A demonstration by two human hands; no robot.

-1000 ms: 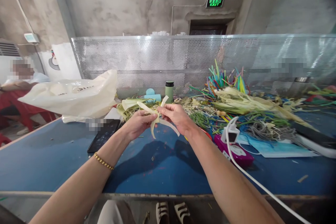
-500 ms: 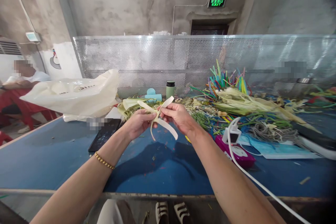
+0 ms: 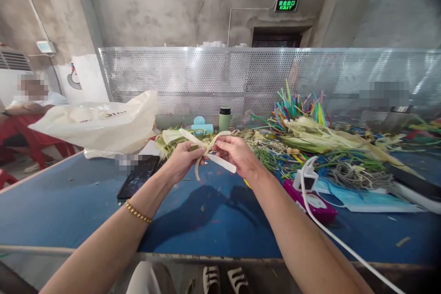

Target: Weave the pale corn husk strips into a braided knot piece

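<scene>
Crossed pale strips (image 3: pixel 223 164) sit pinched in the fingers of the left hand (image 3: pixel 182 161) and right hand (image 3: pixel 237 154) above the counter (image 3: pixel 93 213), a tablet (image 3: pixel 138 180) and a bag (image 3: pixel 96 124) with illegible lettering leftward, a green bottle (image 3: pixel 224 121) behind, a purple socket box (image 3: pixel 315 204) rightward, and a sign (image 3: pixel 286 5) reading "EXIT" beyond.

Blue flat-topped table (image 3: pixel 86 211), lower half of frame. On it: cream plastic bag (image 3: pixel 99 121), left; black rectangular slab (image 3: pixel 138 181), left of centre; magenta plastic power block (image 3: pixel 315 201), light-blue flat sheet (image 3: pixel 375 201), right; small pale scrap (image 3: pixel 402 241), lower right.
</scene>
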